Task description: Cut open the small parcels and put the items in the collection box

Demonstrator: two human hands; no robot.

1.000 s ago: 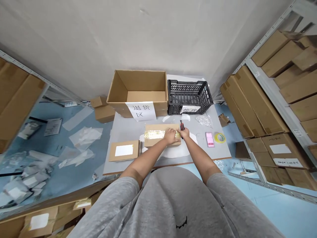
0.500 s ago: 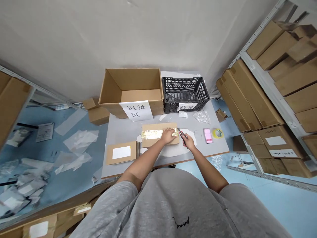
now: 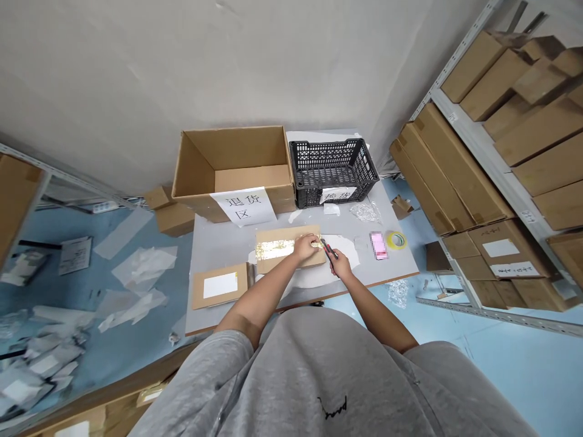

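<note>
Flat cardboard package [image 3: 288, 235] lies on the worktop [image 3: 218, 309], near the middle, long side running left-right. Smooth brown board, with a strip of shiny, crinkled gold tape [image 3: 276, 249] along its left half.

Left hand [image 3: 306, 247] is on the package's right half, palm down, fingers lightly curled, right at the end of the tape. Pressing on it, no grip on anything.

Right hand [image 3: 341, 264] is closed around a utility knife [image 3: 328, 249], red and black body, slim and straight. It's tilted, tip at the package's right edge, just beside the left hand.

Under the package and the right hand: a thin white sheet [image 3: 344, 252], irregular outline. Left of it, a second cardboard mailer [image 3: 239, 279] with a white label [image 3: 220, 285]. To the right: pink flat pack [image 3: 378, 245], roll of yellow tape [image 3: 396, 240], crumpled clear bubble wrap [image 3: 365, 212].

Far edge: open cardboard box [image 3: 232, 161] with a paper sign [image 3: 243, 206] taped on, then a black plastic mesh crate [image 3: 332, 170]. Right: metal shelves [image 3: 473, 115] stacked with cardboard boxes [image 3: 455, 176]. Left: plastic sheets [image 3: 143, 267] scattered on the blue floor [image 3: 59, 291].
</note>
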